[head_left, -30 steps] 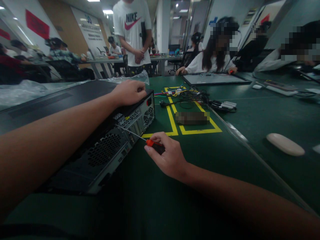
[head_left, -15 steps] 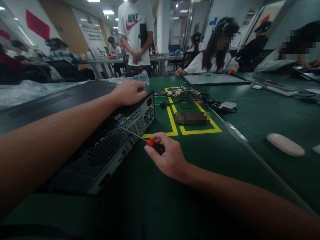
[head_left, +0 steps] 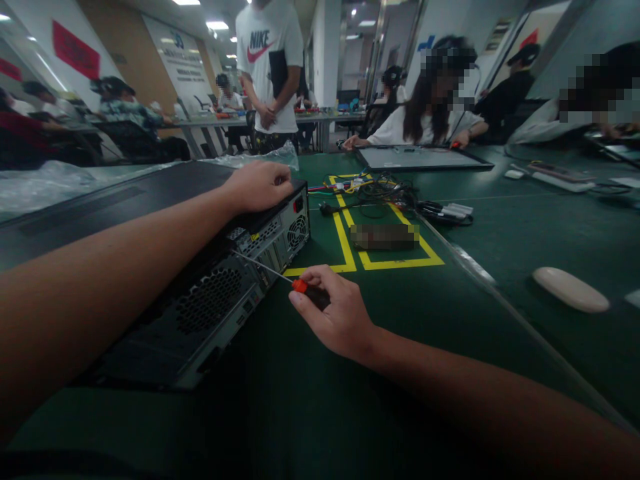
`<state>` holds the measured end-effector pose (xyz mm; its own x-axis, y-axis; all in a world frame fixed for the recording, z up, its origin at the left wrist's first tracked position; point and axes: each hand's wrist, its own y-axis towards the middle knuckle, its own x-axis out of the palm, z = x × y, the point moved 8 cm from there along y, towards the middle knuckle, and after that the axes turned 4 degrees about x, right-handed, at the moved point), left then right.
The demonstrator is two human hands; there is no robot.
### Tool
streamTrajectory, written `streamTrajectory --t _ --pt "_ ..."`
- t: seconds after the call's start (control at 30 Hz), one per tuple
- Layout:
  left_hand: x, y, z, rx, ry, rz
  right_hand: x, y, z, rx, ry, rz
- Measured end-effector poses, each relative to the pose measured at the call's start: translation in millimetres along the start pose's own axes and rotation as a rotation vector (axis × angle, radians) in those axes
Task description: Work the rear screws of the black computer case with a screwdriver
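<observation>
A black desktop computer case [head_left: 165, 193] lies on its side on the green table, its rear panel facing me with vents, slots and a fan grille [head_left: 297, 230]. On the top near the far rear edge rests my left hand [head_left: 263, 185], its fingers curled down against the case and partly hidden. My right hand [head_left: 340, 310] is closed around the handle of a screwdriver [head_left: 299, 285] with an orange collar. The long thin shaft slants up to the left, and its tip meets the rear panel near the upper edge. No screw can be made out there.
Beyond the case lie tangled cables [head_left: 385, 190] and a blurred dark object [head_left: 385, 237] inside yellow tape. A pale oval object [head_left: 571, 289] is at the right. Clear plastic wrap [head_left: 65, 183] lies behind the case. Across the table a person works at a flat panel [head_left: 420, 159].
Both my hands, the screwdriver and the case look the same. Across the table, the flat panel has shifted slightly left, and the standing person has moved a little.
</observation>
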<state>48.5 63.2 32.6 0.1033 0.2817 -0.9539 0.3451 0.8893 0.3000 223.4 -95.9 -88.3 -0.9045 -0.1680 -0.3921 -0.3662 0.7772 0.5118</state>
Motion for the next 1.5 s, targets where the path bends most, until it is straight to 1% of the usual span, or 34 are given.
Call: streamTrajectory --t 0.43,0.97,1.17,1.37,1.5 --pt "0.0 1.3 -1.3 0.01 -0.003 -0.001 0.2 -0.6 0.3 0.026 0.007 -0.011" --pt "-2.6 -2.1 1.8 -0.022 -0.009 -0.007 -0.6 -2.2 0.5 -0.03 -0.052 0.006" --pt "-1.7 -3.0 1.7 -0.048 -0.02 -0.025 -3.3 -3.4 1.2 -0.043 -0.075 0.041" --pt "-0.8 -2.1 0.3 -0.044 -0.058 0.009 -4.0 -5.1 -1.9 -0.087 -0.023 0.06" --pt "-1.1 -2.0 1.9 -0.035 -0.047 0.007 -3.9 -4.4 0.3 -0.078 -0.003 0.06"
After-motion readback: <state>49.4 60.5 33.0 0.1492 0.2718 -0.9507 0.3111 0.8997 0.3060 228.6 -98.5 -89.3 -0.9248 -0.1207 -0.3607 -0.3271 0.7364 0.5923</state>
